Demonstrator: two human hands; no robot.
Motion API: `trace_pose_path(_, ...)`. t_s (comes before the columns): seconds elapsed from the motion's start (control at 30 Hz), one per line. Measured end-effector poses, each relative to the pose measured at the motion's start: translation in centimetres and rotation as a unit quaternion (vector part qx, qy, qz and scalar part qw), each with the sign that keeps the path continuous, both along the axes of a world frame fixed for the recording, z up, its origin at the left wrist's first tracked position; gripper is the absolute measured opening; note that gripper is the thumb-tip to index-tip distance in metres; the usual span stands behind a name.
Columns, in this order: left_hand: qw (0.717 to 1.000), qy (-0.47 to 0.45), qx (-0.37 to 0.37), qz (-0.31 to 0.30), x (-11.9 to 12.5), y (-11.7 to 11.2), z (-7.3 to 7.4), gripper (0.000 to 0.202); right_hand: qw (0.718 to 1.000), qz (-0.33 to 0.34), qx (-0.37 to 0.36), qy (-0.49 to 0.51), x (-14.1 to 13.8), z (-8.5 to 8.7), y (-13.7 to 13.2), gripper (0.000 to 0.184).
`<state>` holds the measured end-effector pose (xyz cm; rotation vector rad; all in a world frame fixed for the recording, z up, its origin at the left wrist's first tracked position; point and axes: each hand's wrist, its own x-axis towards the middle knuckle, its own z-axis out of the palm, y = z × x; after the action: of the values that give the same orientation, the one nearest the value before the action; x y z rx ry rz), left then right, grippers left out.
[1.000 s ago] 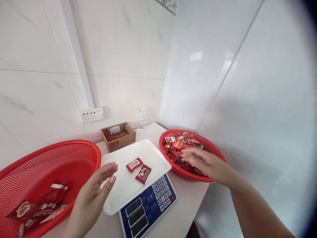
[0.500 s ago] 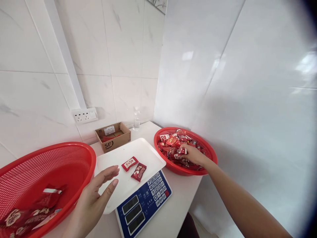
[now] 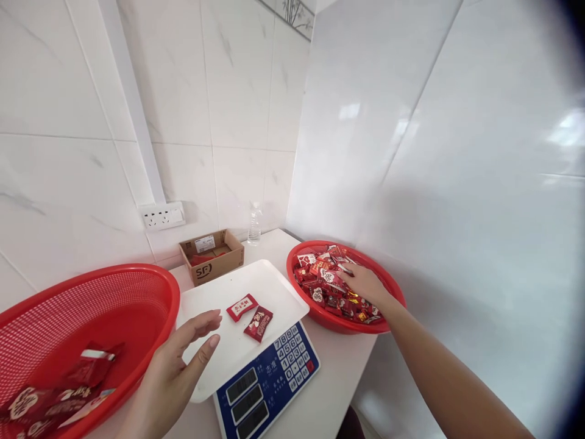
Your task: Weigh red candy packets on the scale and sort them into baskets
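My right hand (image 3: pixel 365 285) lies on the wrapped candies (image 3: pixel 326 299) in the right red basket (image 3: pixel 397 286). Its visible fingers reach leftward over the pile beside a pinkish-red packet (image 3: pixel 329 277); part of the hand's underside is hidden. My left hand (image 3: pixel 183 360) hovers over the near left part of the white scale tray (image 3: pixel 214 347), thumb and fingers apart, with nothing between them. Two red wrapped candies rest on that tray, one with a pale label (image 3: pixel 241 306) and a darker one (image 3: pixel 258 323) just nearer me.
The scale's blue keypad panel (image 3: pixel 269 378) faces me. At left stands a large red basket (image 3: pixel 150 280) with several red packets (image 3: pixel 59 402) at its bottom. Behind the tray are a cardboard box (image 3: pixel 219 268) and a clear bottle (image 3: pixel 254 227). Tiled walls meet behind the table.
My right hand has shifted slightly in the basket, and the small packets between its fingers no longer show there. More candies are visible around it. The view has tilted a little; my left hand stays put.
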<state>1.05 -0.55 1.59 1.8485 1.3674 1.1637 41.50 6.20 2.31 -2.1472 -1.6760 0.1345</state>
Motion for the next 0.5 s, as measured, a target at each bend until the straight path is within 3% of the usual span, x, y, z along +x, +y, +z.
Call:
trace_pose_path(0.17,1.0,0.0,0.003,-0.001,0.1,0.1,0.0,0.038,0.999,-0.027,0.027,0.026,-0.3,0.5,0.1,0.039)
trace_pose_path(0.27,1.0,0.001,0.001,0.002,0.2,0.1,-0.1,0.037,0.997,-0.02,0.047,0.052,-2.0,1.0,0.0,0.04)
trace_pose_path(0.5,1.0,0.001,0.007,0.005,0.2,-0.2,0.4,0.036,0.984,0.134,0.034,0.112,-10.1,0.6,0.8,0.036)
